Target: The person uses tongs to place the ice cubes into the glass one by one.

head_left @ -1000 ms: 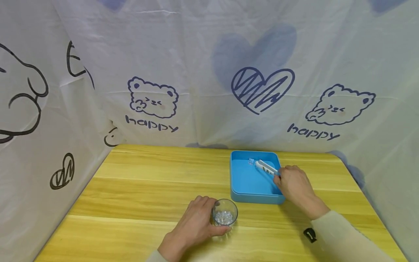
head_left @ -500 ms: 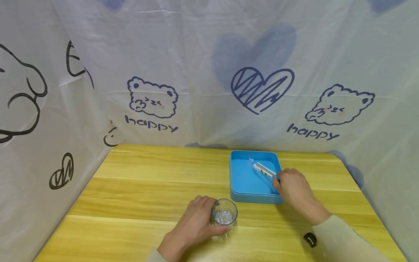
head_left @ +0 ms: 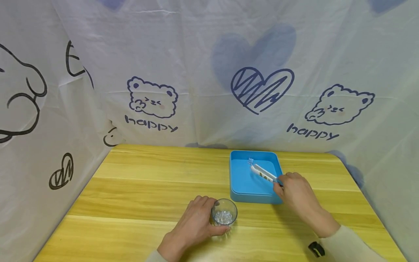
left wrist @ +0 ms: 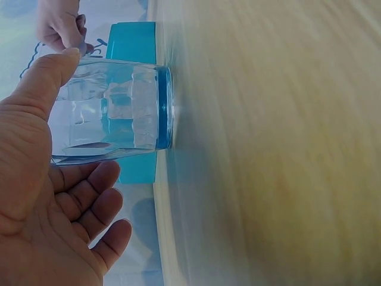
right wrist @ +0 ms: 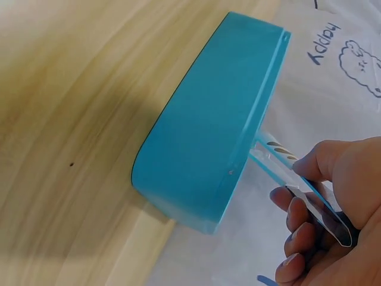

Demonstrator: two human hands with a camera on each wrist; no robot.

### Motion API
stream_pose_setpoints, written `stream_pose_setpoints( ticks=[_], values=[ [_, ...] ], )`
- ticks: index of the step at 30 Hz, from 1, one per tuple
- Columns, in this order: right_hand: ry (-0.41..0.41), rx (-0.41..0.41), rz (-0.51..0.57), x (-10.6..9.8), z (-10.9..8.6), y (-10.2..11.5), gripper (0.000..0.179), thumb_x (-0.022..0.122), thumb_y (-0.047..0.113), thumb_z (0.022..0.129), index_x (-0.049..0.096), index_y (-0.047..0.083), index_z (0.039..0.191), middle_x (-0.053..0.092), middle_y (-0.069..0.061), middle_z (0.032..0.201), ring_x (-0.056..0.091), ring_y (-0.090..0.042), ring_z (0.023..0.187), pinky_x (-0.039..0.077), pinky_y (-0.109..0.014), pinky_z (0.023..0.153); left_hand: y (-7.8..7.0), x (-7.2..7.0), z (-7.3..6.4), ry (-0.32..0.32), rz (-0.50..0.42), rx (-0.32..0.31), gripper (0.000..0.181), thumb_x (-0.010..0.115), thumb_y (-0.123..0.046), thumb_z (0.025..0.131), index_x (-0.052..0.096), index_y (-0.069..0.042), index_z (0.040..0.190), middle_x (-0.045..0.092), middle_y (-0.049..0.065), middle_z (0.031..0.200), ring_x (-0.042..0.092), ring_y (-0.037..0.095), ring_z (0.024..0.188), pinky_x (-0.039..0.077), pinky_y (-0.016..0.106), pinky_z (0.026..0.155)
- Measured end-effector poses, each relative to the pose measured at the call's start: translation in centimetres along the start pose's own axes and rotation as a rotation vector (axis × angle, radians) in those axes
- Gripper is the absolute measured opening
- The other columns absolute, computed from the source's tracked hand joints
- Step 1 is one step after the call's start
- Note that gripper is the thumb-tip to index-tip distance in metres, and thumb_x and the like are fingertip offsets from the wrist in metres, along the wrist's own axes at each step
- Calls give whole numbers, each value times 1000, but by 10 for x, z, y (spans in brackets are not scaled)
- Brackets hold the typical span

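Observation:
A clear glass (head_left: 224, 203) stands upright on the table, holding several clear pieces in its bottom. My left hand (head_left: 194, 222) grips it, thumb on the near side and fingers on the far side; the other fingers are loosely bent in the left wrist view. In my right hand (head_left: 300, 193) is a pair of tongs (head_left: 263, 173), white with a dark pattern and blue toward the grip. They reach over the right wall of a blue square box (head_left: 255, 198). A few small clear cubes (head_left: 250, 161) lie near its back wall, close to the tongs' tips.
The box stands on a yellow wood-grain table (head_left: 140, 196), beyond the glass. A white printed cloth (head_left: 209, 72) hangs behind the table and along both sides. A black tag (head_left: 316, 249) is by the right sleeve (head_left: 348, 245).
My right hand has drawn slightly toward me, and the tongs' tips have shifted a little left and nearer. The left hand, glass, box and cubes stay in place.

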State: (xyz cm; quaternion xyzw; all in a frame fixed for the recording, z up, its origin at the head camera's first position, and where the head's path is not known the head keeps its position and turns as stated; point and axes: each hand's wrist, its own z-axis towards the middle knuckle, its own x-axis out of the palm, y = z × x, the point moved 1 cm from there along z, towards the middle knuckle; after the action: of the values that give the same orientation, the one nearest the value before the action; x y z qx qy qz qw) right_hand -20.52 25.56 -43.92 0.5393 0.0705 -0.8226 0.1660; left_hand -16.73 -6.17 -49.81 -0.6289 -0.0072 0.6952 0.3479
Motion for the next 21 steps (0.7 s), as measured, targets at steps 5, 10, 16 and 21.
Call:
stream_pose_setpoints(
  ticks=[5, 10, 16, 21],
  values=[
    [-38, -27, 18, -6, -6, 4, 37, 70, 8, 91, 46, 16, 64, 38, 3, 61, 36, -14, 61, 31, -27, 58, 0, 0, 0, -3, 3, 5, 74, 85, -64, 77, 67, -11, 127, 67, -2, 113, 55, 15, 104, 49, 39, 95],
    [-57, -53, 32, -10, -11, 8, 36, 70, 7, 90, 48, 17, 64, 40, 4, 62, 37, -13, 62, 33, -27, 57, 0, 0, 1, 2, -4, 3, 74, 85, -63, 78, 67, -11, 127, 67, -2, 113, 55, 15, 104, 49, 39, 95],
    [-109, -101, 47, -13, -15, 14, 17, 74, 6, 87, 66, 10, 73, 49, 5, 64, 42, -12, 63, 40, -28, 57, 0, -1, 1, 3, -5, 1, 74, 86, -63, 77, 66, -11, 126, 67, -2, 113, 55, 15, 104, 49, 39, 95],
    [-171, -155, 70, -19, -20, 24, 7, 78, 6, 84, 72, 7, 80, 60, 4, 69, 51, -12, 66, 49, -31, 59, 1, -1, 0, 5, -3, 0, 74, 86, -63, 78, 66, -11, 127, 67, -2, 113, 55, 15, 104, 49, 40, 96]
  ],
)
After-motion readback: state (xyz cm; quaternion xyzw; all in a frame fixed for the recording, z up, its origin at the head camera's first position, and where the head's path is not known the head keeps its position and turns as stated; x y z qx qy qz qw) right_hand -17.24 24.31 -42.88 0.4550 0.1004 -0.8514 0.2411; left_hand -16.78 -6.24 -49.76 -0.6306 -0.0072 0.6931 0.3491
